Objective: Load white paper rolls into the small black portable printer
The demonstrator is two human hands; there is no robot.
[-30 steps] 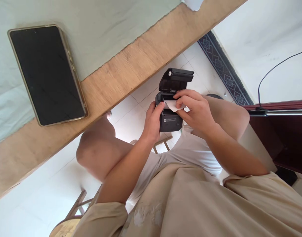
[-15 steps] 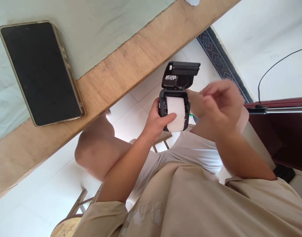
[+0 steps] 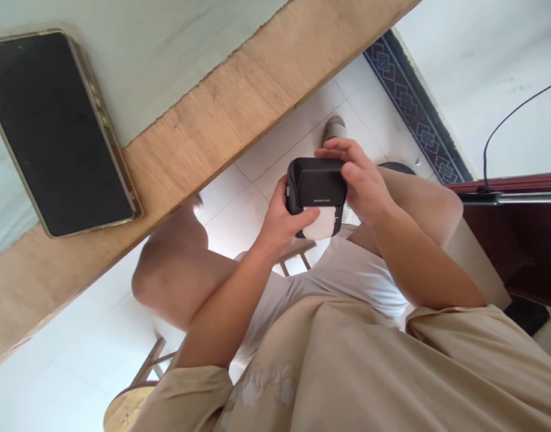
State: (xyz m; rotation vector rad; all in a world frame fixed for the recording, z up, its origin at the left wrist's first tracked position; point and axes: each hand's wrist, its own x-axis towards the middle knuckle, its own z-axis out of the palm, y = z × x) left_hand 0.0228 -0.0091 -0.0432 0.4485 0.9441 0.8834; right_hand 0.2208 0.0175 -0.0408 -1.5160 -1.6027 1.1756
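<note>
Clasping the black device point(image 3: 294, 195) by its left side, the left hand point(image 3: 280, 222) has its fingers wrapped around the casing and its thumb pressed on the white paper point(image 3: 318, 227) at the front. The device is held above the lap, between the knees and below the edge of the wooden table point(image 3: 239, 108). Its glossy dark lid point(image 3: 316, 180) lies down over the upper part of the body, with small pale lettering near the lower edge, too small to read; the paper shows from under that edge and covers much of the lower front. Whether the lid is fully closed cannot be told. The right hand point(image 3: 363, 183) is at the lid's upper right corner, its fingers loosely bent and slightly apart, reaching over the far edge, with the thumb by the right side; it is not closed around the device, and how firmly it touches cannot be told. On the table, to the left, a dark-screened tablet point(image 3: 54, 132) in a clear case rests partly on a pale green cloth point(image 3: 158, 60) and partly on bare wood. Beyond the device, a shoe point(image 3: 335, 129) stands on the white tiled floor point(image 3: 225, 234). A round wooden stool point(image 3: 126, 408) shows at the lower left.
</note>
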